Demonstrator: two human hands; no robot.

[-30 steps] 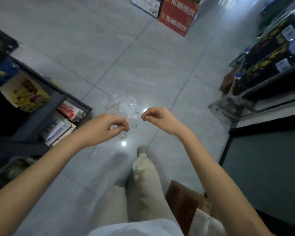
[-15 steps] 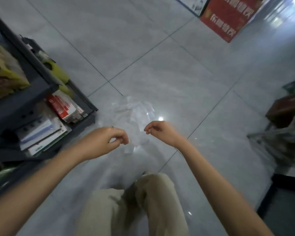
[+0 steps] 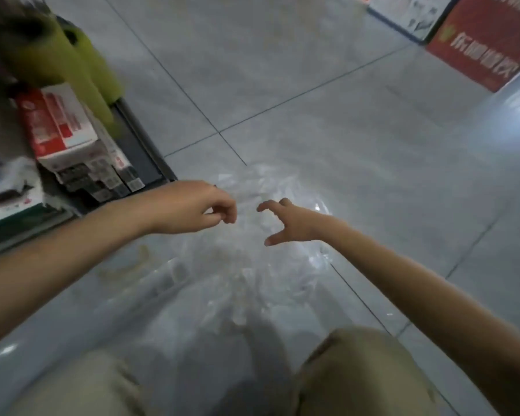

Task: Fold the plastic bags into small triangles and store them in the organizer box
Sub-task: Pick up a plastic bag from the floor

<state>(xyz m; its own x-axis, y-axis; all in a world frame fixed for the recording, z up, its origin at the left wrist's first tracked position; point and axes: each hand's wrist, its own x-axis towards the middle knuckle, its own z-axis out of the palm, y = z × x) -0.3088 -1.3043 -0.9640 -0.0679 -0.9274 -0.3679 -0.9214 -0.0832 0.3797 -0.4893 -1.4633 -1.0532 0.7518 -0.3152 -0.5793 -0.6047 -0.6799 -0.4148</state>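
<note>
A clear plastic bag (image 3: 252, 259) hangs and spreads in front of me, over the grey tiled floor, hard to see because it is transparent. My left hand (image 3: 201, 207) is pinched shut on the bag's upper edge at centre. My right hand (image 3: 288, 222) is just to its right with thumb and fingers spread apart, next to the bag; whether it touches the film I cannot tell. No organizer box is visible.
A dark metal shelf (image 3: 138, 151) at the left holds red-and-white boxes (image 3: 60, 124) and green bottles (image 3: 81, 73). A red carton (image 3: 481, 46) stands on the floor at top right. My knees in beige trousers (image 3: 360, 373) fill the bottom.
My view has swung down and left and come closer to the floor. My right hand has gone from pinched to spread fingers, and the bag now hangs lower, towards my knees.
</note>
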